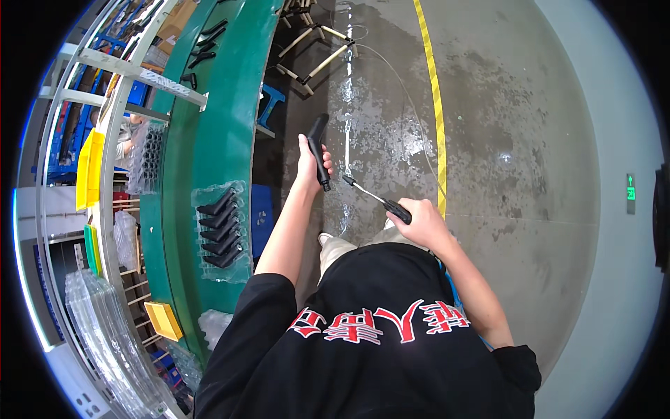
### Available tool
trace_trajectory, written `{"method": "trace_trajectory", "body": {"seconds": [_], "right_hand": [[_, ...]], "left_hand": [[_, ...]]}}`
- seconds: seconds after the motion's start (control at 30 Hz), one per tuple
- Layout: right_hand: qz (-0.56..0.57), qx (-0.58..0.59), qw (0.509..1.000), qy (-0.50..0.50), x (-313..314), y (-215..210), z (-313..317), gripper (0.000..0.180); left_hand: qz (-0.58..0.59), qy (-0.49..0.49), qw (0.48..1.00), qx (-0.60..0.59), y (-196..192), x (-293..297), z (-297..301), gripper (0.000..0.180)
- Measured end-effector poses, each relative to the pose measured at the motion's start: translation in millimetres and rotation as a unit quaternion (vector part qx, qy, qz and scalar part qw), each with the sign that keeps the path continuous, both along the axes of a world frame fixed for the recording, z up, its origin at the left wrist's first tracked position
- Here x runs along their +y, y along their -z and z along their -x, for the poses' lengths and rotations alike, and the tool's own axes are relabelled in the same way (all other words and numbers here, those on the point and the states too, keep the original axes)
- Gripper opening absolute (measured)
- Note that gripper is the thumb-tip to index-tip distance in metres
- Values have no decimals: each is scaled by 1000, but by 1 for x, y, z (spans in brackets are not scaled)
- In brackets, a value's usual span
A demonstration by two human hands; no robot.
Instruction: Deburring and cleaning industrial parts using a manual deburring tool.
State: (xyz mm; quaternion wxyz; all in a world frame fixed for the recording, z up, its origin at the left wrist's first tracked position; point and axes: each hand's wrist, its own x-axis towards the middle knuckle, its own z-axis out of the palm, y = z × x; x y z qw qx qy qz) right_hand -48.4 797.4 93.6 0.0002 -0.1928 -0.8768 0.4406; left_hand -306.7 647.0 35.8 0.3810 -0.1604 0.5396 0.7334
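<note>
My left hand (306, 165) is closed round a black angled part (319, 130), shaped like a bent handle with a narrow round lower end. In my right hand (424, 222) is a black-handled air blow gun (397, 209). A thin metal tube runs from it to a dark nozzle tip, which points toward the part's lower end without touching it. Left of my forearm, several similar black angled parts (222, 232) lie in a row in a clear plastic tray (209, 272). That tray rests on the green workbench (218, 150).
More black parts (204, 52) lie farther up the bench. A metal rack (112, 105) with a yellow bin (89, 170) runs along its left. Stacked clear trays (105, 335) stand lower left. A tubular frame (317, 59) stands ahead on the wet floor, near yellow-black tape (434, 84).
</note>
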Motion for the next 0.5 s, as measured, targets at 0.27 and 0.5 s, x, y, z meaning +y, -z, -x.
{"method": "trace_trajectory", "body": {"seconds": [0.27, 0.5], "right_hand": [[24, -17, 1000, 7, 0, 10, 24, 21], [21, -6, 999, 50, 21, 11, 50, 23]], "left_hand": [[84, 142, 985, 53, -13, -21, -33, 69], [138, 196, 957, 164, -28, -29, -46, 65]]}}
